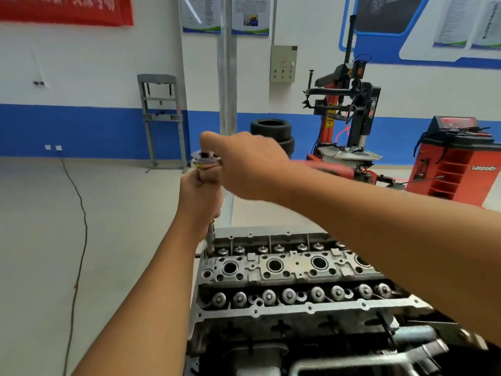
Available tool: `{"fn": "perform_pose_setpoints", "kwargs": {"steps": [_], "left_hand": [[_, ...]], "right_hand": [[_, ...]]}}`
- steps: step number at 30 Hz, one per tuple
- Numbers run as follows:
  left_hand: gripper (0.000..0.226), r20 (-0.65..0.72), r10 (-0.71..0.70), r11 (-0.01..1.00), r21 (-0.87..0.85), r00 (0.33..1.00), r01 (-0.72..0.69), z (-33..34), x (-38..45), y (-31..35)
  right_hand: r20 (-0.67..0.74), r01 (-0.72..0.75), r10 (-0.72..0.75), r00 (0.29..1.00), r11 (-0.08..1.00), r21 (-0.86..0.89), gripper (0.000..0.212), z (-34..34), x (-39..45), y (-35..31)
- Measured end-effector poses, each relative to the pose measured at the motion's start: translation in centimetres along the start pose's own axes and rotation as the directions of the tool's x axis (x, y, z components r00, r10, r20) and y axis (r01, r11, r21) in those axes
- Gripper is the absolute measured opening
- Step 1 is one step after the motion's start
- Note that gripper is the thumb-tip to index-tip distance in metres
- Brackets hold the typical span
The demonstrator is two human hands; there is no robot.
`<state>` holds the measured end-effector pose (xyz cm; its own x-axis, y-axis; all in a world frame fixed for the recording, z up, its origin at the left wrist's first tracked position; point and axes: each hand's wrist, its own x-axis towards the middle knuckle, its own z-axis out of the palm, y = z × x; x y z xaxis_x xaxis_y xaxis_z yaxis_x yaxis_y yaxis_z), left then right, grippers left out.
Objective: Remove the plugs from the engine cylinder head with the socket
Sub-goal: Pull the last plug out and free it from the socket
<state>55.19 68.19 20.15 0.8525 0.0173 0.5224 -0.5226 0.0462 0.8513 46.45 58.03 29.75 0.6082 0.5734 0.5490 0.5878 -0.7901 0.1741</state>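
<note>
Cord (81, 213): a thin dark cord lies on the floor far to your left, well away from the work.

Left hand (199, 202): your fingers are curled round the long bar of the tool. You hold it low down, most likely to keep it straight up and stop it from tipping.

Tool (211, 237): it stands upright. Its socket end goes down into the far left corner of the engine head. That is where the plug you are working on must be, but the socket hides it, so you cannot see the plug itself.

Tool top (206, 158): it is a round knob, blurry here. It sits just above your left hand.

Right hand (244, 164): your fingers curl over the top of the tool from the right. This looks like the hand that does the turning, while the other one steadies.

Engine head (298, 308): it is grey metal and sits right in front of you, low in the view. Four big round holes run in a row across the middle. Rows of small round shiny caps run along the near side and the far side. Your right arm crosses over its right end.

Tyre machine (349, 109): red and black, by the back wall, far from the work.
</note>
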Motion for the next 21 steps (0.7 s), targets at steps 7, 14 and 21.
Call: {"fn": "perform_pose_setpoints", "kwargs": {"steps": [7,14,21], "left_hand": [[0.019,-0.095,-0.058,0.997,-0.047,0.994,0.054,-3.3,-3.1,0.8],[0.024,0.121,-0.038,0.962,-0.265,0.992,0.069,-3.8,-5.0,2.6],[0.038,0.194,-0.031,0.919,-0.381,0.981,0.104,-4.1,-5.4,1.6]], "right_hand": [[-0.072,0.008,-0.002,0.997,0.997,0.076,0.036,1.0,0.5,0.4],[0.168,0.076,-0.148,0.975,0.924,0.375,0.032,0.2,1.9,3.6],[0.105,0.189,-0.227,0.968,0.939,0.288,0.022,-0.5,1.8,2.9]]}}
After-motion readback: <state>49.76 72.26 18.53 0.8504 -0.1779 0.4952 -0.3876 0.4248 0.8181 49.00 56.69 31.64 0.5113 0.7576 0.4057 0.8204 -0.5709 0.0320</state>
